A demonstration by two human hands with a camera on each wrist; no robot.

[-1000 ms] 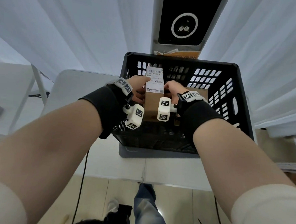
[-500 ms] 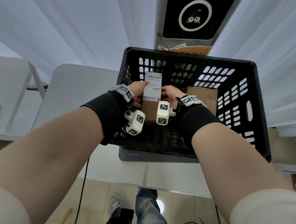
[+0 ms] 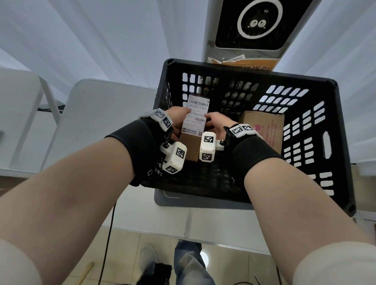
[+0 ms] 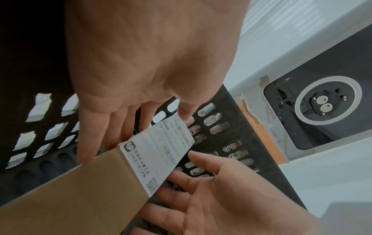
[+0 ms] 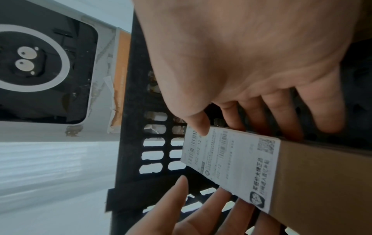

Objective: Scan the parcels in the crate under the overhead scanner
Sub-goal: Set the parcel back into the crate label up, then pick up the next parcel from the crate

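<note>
Since 1 second ago the narrow brown cardboard parcel (image 3: 192,133) has stayed in the same two-handed hold, while the view has tipped up to show more of the black-faced overhead scanner with its white ring (image 3: 256,20). Left hand (image 3: 177,119) and right hand (image 3: 215,124) clamp the parcel's long sides, thumbs on its white barcode label (image 3: 196,115), which faces up. It sits inside the black perforated plastic crate (image 3: 343,139), not yet lifted clear. The right thumb overlaps the barcode, so a scan could fail; a thin side grip could let the parcel slip. Besides it, the crate holds 1 visible brown cardboard box with pink print (image 3: 263,127).
</note>
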